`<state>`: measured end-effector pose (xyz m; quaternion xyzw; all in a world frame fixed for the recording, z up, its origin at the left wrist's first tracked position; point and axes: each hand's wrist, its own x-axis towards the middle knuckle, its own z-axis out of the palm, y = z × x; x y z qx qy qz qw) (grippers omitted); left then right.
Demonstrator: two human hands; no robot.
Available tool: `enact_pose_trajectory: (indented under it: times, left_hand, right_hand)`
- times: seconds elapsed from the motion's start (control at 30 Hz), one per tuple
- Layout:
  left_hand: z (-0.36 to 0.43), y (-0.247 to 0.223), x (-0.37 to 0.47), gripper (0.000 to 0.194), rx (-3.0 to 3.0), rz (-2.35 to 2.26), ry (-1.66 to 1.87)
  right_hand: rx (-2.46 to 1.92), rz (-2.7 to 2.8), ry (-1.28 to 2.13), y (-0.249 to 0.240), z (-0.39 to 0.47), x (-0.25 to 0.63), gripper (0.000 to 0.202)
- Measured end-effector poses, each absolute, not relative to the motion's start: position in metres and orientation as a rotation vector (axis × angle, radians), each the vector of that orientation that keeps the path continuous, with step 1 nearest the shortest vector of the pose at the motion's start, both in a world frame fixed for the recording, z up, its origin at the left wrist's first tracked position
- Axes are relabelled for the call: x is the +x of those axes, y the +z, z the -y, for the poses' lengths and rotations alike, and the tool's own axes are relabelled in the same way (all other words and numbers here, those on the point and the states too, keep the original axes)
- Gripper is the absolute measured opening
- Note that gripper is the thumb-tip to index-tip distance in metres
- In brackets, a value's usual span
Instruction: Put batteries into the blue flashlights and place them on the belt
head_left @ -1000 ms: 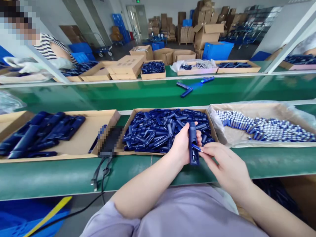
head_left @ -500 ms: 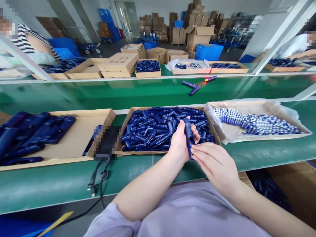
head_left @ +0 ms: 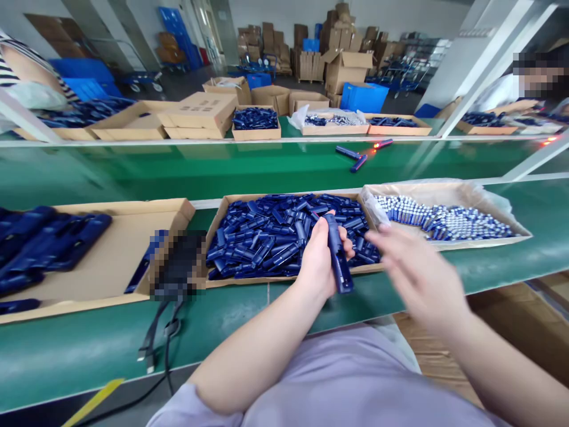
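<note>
My left hand (head_left: 320,255) is wrapped round a dark blue flashlight (head_left: 340,261), its long body slanting down toward me. The thumb lies along its upper part and fingertips show on the far side. Apart from the flashlight, to its right, my right hand (head_left: 415,273) is blurred by motion, so its finger grip is unclear. Behind my left hand, a cardboard tray (head_left: 249,281) holds many dark blue plastic parts (head_left: 262,237). Beyond my right hand stands a lined tray (head_left: 484,242) of small silver-and-blue batteries (head_left: 466,219).
At left, another cardboard tray (head_left: 128,237) holds larger blue cases (head_left: 57,243). A black device (head_left: 182,261) with cables sits between trays. Several flashlights (head_left: 359,163), one glowing red, lie on the green belt (head_left: 200,172). Co-workers sit across, left and right.
My right hand has left the flashlight and moved right, toward the battery tray. My left hand still holds the flashlight. The whole view has shifted slightly.
</note>
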<state>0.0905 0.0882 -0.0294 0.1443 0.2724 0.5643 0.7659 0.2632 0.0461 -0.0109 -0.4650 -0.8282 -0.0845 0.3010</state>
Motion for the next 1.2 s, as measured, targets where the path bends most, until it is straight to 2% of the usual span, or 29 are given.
enact_pose_trajectory:
  times: [0.07,0.1,0.13,0.2,0.3,0.43,0.53,0.6,0.7,0.77,0.93,1.1,1.2]
  left_hand:
    - [-0.086,-0.029,0.091,0.029,0.351,-0.566,1.132]
    - [-0.085,-0.029,0.092,0.03,0.357,-0.556,1.08]
    - [-0.085,-0.029,0.092,0.031,0.354,-0.546,1.037]
    - [-0.084,-0.029,0.093,0.031,0.339,-0.526,0.973]
    - [-0.083,-0.03,0.093,0.028,0.317,-0.523,0.952]
    - [-0.081,-0.03,0.094,0.025,0.301,-0.558,1.006]
    - [-0.081,-0.031,0.098,0.024,0.283,-0.572,1.055]
    - [-0.08,-0.032,0.1,0.023,0.258,-0.559,1.067]
    - [-0.08,-0.033,0.103,0.024,0.241,-0.532,1.088]
    - [-0.079,-0.033,0.104,0.024,0.236,-0.53,1.101]
    - [-0.076,-0.036,0.106,0.025,0.25,-0.524,1.066]
    - [-0.077,-0.035,0.105,0.024,0.17,-0.559,1.004]
    - [-0.079,-0.032,0.102,0.027,0.109,-0.558,0.976]
  right_hand:
    - [-1.829,1.977,-0.309,-0.012,-0.079,0.313,0.034]
    - [-2.204,1.966,-0.257,-0.015,-0.096,0.338,0.036]
    - [-2.381,1.972,-0.16,-0.019,-0.114,0.36,0.031]
    - [-2.593,1.985,-0.014,-0.031,-0.143,0.394,0.02]
    - [-2.678,2.055,0.12,-0.047,-0.17,0.413,0.015]
    - [-2.618,2.099,0.154,-0.043,-0.171,0.403,0.014]
    - [-2.483,2.086,0.134,-0.025,-0.14,0.375,0.016]
    - [-2.272,2.104,0.186,-0.015,-0.107,0.342,0.018]
    - [-1.605,2.075,0.328,-0.015,-0.059,0.283,0.02]
    - [-1.437,2.076,0.23,-0.023,-0.043,0.251,0.016]
    - [-1.394,2.079,-0.162,-0.038,-0.047,0.225,0.03]
    - [-1.129,2.219,-0.14,-0.023,-0.041,0.238,0.026]
    - [-1.293,2.091,-0.167,-0.016,-0.059,0.285,0.028]
